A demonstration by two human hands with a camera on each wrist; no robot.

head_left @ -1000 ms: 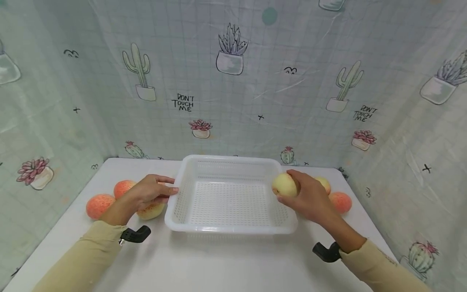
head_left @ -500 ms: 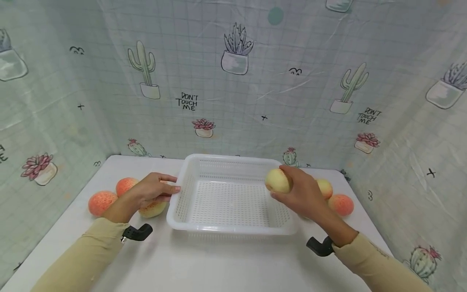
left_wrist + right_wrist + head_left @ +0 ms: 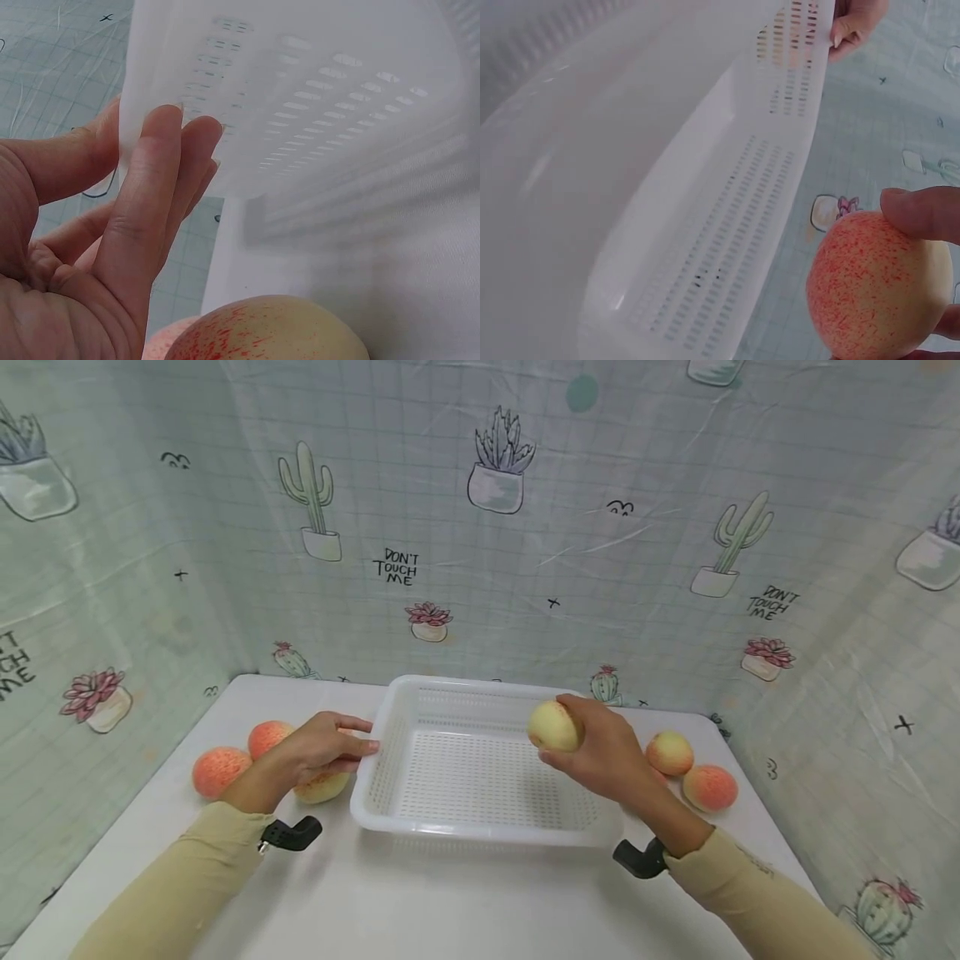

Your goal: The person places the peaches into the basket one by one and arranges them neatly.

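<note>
1. Head view: The left hand [image 3: 326, 745] pinches the left rim of a white basket [image 3: 480, 837], thumb on top and fingers beneath, probably to steady it. The right hand [image 3: 600, 747] holds 1 pale peach [image 3: 553, 727] between thumb and fingers, the grip about as wide as the fruit. That peach sits above the right part of the basket, its front side uncovered, perhaps so the fingers stay out of its way. 3 peaches [image 3: 221, 771] lie left of the basket, the nearest partly behind the left hand; 2 show well on the right, with more red skin peeking out by the right arm. Plain table [image 3: 450, 902] shows in front of the basket, giving the arms room; the patterned cloth [image 3: 420, 460] stands close behind the basket's far edge and limits reach there.

2. Left wrist view: The thumb goes behind the rim while the fingers lie along the holed outer wall, a narrow grip. A speckled peach is just below, so downward room looks tight.

3. Right wrist view: The thumb presses the held peach's side, with fingertips opposite. A gap separates fruit from basket edge. The left hand appears at the far end.
</note>
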